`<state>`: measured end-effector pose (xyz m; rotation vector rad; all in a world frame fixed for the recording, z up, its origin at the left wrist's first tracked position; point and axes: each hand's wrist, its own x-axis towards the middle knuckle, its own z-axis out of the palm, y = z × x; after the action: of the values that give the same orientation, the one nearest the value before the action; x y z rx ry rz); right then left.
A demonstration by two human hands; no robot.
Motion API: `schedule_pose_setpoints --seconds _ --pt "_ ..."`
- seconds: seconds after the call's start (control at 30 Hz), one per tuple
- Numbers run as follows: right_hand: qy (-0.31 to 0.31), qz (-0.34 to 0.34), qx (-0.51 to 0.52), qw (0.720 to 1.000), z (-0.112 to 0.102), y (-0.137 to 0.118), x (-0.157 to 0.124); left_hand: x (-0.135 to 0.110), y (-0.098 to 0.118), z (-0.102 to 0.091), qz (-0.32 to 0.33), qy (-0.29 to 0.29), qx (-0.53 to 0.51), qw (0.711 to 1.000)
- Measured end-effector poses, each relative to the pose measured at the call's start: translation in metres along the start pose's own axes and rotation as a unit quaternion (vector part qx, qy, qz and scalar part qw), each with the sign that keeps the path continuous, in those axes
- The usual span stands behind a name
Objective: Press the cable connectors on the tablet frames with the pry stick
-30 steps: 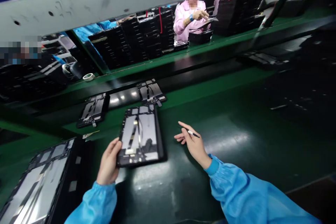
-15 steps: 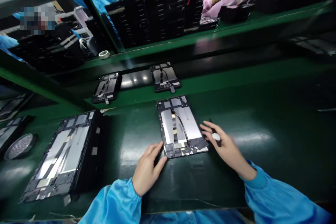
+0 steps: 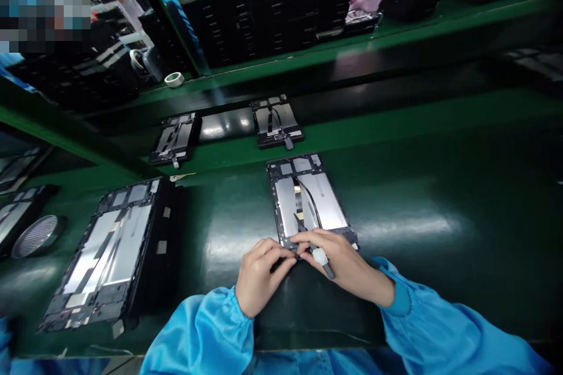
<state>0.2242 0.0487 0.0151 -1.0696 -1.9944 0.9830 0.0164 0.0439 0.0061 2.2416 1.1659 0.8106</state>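
An opened tablet, with a silver inside, a black frame and dark cables, lies on the green bench in front of me. My left hand is closed at its lower left corner, thumb and fingertips together at the near edge. My right hand reaches over that same edge, its fingertips almost meeting the left ones. Tucked in the right hand is a slim dark pointed tool with a white wrap, its tip pointing away over the tablet. Whatever small part lies between the fingertips is hidden.
On the left rises a stack of opened tablets, beside a round mesh-topped dish. Two more tablet units lie farther back. A tape roll sits on the green ledge, near black racks. Co-workers' arms show beyond.
My right hand has moved left from the tablet's right side to its near edge. My left hand has shifted slightly right, its fingers closing. The tool now points over the tablet.
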Motion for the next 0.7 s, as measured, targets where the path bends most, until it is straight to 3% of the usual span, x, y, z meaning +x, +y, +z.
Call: schedule_pose_setpoints --seconds 0.2,0.37,0.7 --pt "-0.021 0.016 -0.004 1.0 0.001 0.001 -0.003 -0.005 0.006 0.002 0.06 0.016 0.158 0.985" --pt "-0.012 -0.005 -0.019 1.0 0.008 0.005 -0.005 -0.014 0.009 -0.003 0.134 -0.005 0.306 0.943" --pt "-0.009 -0.004 -0.03 0.999 0.014 0.014 -0.013 -0.024 -0.007 -0.007 0.18 -0.012 0.28 0.943"
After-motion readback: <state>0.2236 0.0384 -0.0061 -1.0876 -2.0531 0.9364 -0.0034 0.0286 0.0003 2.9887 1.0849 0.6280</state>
